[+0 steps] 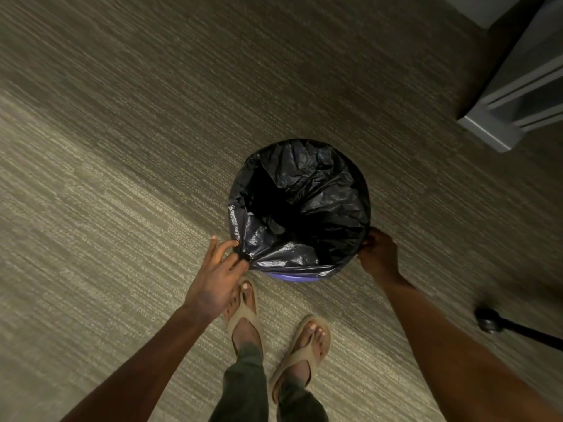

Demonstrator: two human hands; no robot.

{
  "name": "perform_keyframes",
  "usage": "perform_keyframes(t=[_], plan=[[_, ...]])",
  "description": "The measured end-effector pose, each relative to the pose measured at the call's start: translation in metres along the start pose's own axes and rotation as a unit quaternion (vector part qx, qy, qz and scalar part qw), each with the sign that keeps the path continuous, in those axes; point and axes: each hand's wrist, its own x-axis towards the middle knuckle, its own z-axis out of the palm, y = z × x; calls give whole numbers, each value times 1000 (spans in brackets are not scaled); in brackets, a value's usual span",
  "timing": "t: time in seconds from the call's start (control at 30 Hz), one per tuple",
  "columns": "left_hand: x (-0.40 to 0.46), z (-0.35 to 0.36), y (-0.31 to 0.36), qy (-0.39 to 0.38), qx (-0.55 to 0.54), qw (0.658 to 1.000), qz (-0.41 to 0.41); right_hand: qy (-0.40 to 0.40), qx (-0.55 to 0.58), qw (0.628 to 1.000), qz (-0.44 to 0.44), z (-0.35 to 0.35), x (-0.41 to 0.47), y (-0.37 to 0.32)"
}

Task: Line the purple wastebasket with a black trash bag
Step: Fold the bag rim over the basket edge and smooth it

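Observation:
A black trash bag (300,205) is draped over the mouth of the purple wastebasket (292,278), which stands on the carpet in front of my feet. Only a thin strip of purple shows below the bag's near edge. The bag sags into the opening with a dark hollow in the middle. My left hand (217,275) pinches the bag's edge at the near left of the rim. My right hand (379,254) grips the bag's edge at the near right of the rim.
Grey-beige carpet covers the floor all round. A grey furniture base (515,102) stands at the upper right. A black caster on a dark leg (489,320) sits at the right edge. My sandalled feet (274,330) are just behind the wastebasket.

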Motion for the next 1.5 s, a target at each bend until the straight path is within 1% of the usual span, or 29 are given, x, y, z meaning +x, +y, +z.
perform_keyframes(t=[0.07,0.2,0.27,0.33,0.4,0.47,0.53,0.63,0.7,0.77,0.9,1.0,1.07,1.2,1.37,1.43,1.5], plan=[[1,-2,2,-17,9,1000,-11,9,-25,999,-28,3,-1,-4],[-6,-3,9,-48,10,998,-27,18,-44,999,-18,0,-8,2],[-9,-2,11,-73,18,997,-32,36,-64,996,-41,-2,-15,6],[-10,-1,10,-101,36,993,-41,35,-88,993,-74,-1,-21,9],[-9,-1,12,-117,50,990,-59,30,-98,991,-86,2,-23,8],[-4,-2,17,-120,51,987,-92,32,-97,991,-90,6,-22,5],[4,-3,24,-121,35,985,-117,41,-71,993,-85,10,-19,-1],[11,-1,31,-105,-5,986,-128,63,-30,995,-77,10,-13,-6],[7,-1,34,-106,-32,986,-123,59,-12,996,-68,6,-16,-4],[-1,-2,33,-127,-41,986,-103,44,-17,997,-56,3,-22,2],[-1,-2,22,-169,-5,983,-72,7,-68,996,-52,4,-27,11],[9,2,16,-171,14,984,-56,41,-61,994,-86,9,-22,8],[12,5,16,-162,18,985,-53,61,-58,992,-93,13,-21,4],[11,13,24,-137,-3,989,-60,57,-71,993,-69,19,-20,6],[13,19,18,-174,46,983,-47,35,-177,977,-115,10,-11,21],[17,23,14,-177,75,981,-33,45,-184,974,-127,6,-8,24],[19,29,10,-187,81,978,-43,47,-156,978,-127,5,-7,24]])
